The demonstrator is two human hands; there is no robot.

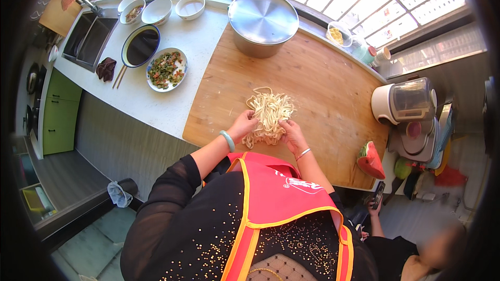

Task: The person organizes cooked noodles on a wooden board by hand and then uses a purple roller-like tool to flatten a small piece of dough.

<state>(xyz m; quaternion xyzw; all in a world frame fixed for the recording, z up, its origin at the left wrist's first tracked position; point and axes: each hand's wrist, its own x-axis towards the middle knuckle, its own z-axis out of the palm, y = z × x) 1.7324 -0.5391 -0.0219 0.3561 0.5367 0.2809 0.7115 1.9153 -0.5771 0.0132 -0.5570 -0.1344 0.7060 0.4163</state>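
A loose pile of pale fresh noodles (270, 114) lies on a large wooden board (324, 101) in front of me. At the pile's left side, my left hand (244, 123) has its thumb and fingers pinched on some of the strands. My right hand (291, 133) takes hold of strands at the right side in the same way. The pile's lower part sits between my wrists. One noodle loops out at its far end, and a light dusting that looks like flour marks the board around it.
A lidded steel pot (263, 21) stands at the board's far edge. To the left are a plate of chopped vegetables (166, 69), a bowl of dark liquid (141, 46) and chopsticks (120, 76). A watermelon wedge (371, 160) rests at right. Another person (410, 249) holds a phone nearby.
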